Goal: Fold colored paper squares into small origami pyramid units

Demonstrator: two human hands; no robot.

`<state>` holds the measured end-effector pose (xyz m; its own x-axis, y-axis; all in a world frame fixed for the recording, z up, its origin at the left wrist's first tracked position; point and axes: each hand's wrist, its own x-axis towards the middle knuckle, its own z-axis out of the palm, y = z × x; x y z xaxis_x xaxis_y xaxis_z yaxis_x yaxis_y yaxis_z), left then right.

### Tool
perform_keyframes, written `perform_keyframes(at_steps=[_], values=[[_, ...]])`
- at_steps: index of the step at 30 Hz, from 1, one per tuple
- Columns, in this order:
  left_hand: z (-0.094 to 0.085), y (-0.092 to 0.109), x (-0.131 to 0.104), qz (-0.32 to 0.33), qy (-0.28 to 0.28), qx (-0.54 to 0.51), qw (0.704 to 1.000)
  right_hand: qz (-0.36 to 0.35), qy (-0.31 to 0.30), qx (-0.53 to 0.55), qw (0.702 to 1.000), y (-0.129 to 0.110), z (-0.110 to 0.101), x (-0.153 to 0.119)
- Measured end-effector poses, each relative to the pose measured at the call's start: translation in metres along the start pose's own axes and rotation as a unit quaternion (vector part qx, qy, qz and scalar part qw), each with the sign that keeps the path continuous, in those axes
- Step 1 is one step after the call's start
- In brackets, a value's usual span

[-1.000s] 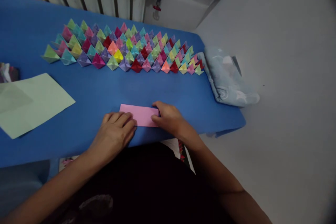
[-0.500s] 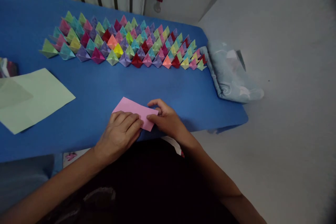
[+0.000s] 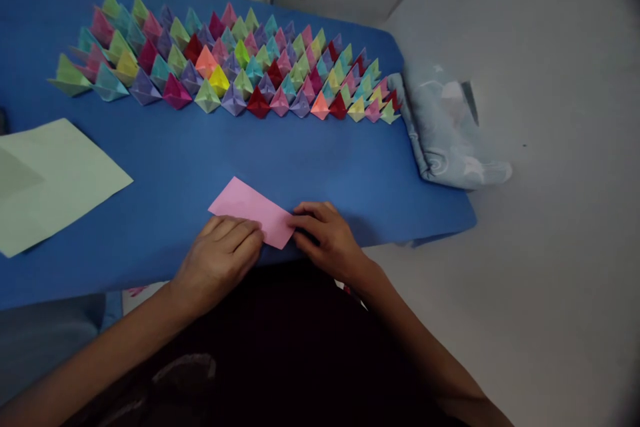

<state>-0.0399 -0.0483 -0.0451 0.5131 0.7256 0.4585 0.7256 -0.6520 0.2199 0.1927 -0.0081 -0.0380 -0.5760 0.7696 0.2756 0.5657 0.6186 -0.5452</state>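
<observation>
A pink sheet of paper (image 3: 247, 203), folded into a small rectangle, lies slantwise near the front edge of the blue-covered table. My left hand (image 3: 216, 259) is closed on its near long edge, the fingers together and pressing on the paper. At the right end, my right hand (image 3: 327, 239) has its fingertips on the short edge, closed in a pinch. The thumbs are partly hidden.
Rows of small folded paper boats (image 3: 233, 101) in many colours stand across the back of the blue table (image 3: 320, 153). A large pale green sheet (image 3: 65, 180) lies at left. Folded grey-blue cloth (image 3: 445, 140) sits at the right end, against the wall.
My right hand has shifted its hold, its fingers now on top of the right end rather than spread around it. The view has tilted slightly downward.
</observation>
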Motion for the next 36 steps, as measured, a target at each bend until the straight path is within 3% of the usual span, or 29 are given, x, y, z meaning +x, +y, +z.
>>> perform_keyframes(at_steps=[5, 17, 26, 32, 36], values=[[0.001, -0.001, 0.003, -0.009, 0.004, 0.01, 1.0, 0.015, 0.019, -0.007, 1.0, 0.006, 0.005, 0.003], [0.007, -0.002, 0.007, -0.121, -0.006, -0.028, 0.992, 0.107, 0.024, 0.029, 0.994, 0.002, 0.004, 0.012], [0.007, -0.002, 0.01, -0.15, -0.003, -0.032, 0.988, 0.171, 0.018, 0.058, 0.983, -0.004, 0.002, 0.017], [0.008, -0.003, 0.01, -0.151, 0.005, -0.027, 0.988, 0.167, 0.023, 0.059, 0.984, -0.004, 0.003, 0.015], [0.007, -0.004, 0.006, -0.143, -0.009, -0.035, 0.989, 0.125, 0.05, 0.048, 0.99, -0.001, 0.007, 0.006]])
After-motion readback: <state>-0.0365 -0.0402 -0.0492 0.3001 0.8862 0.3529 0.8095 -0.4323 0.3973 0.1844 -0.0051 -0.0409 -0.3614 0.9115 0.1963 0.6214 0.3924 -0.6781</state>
